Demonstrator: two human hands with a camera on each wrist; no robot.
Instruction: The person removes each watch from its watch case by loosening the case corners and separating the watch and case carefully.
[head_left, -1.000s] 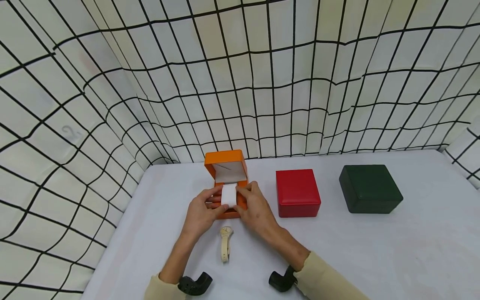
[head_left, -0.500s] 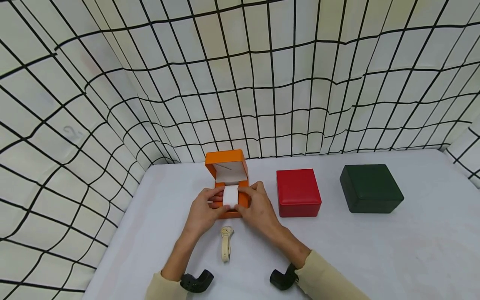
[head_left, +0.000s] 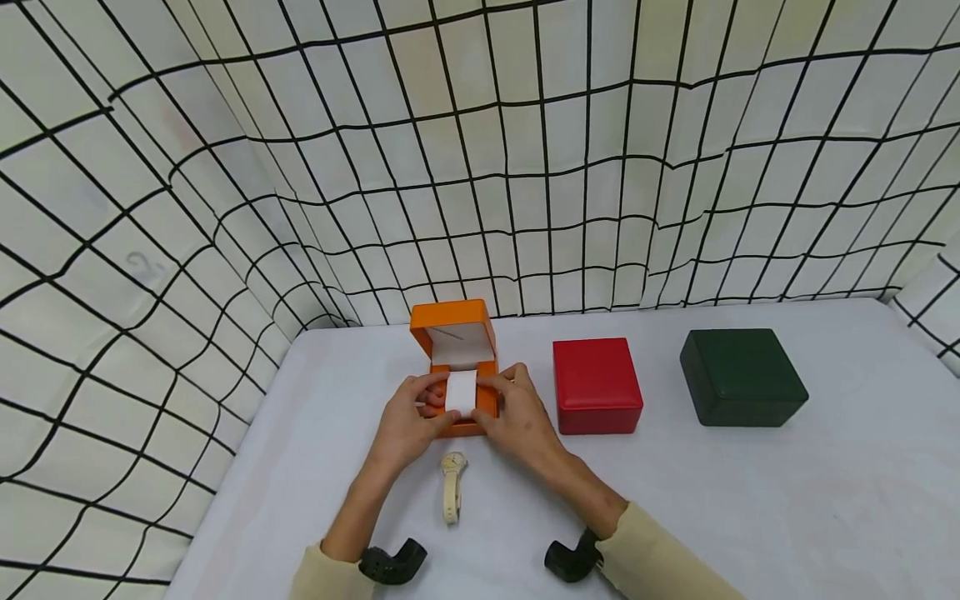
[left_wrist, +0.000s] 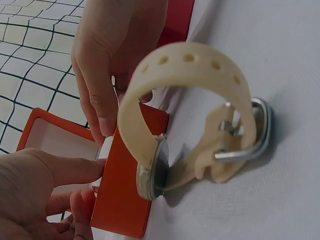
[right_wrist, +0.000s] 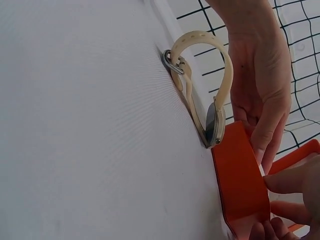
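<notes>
Fingers and thumbs of the left hand (head_left: 403,423) and right hand (head_left: 520,421) pinched the white cushion (head_left: 461,394) from both sides. On the white-covered table (head_left: 825,492), the green box (head_left: 738,375) sat farthest right, closed, with the closed red box (head_left: 597,383) between it and the orange box (head_left: 452,313). That orange box stood open, the cushion inside its base. The cream watch (head_left: 452,492) lay just in front of that box, its strap buckled into a loop.
</notes>
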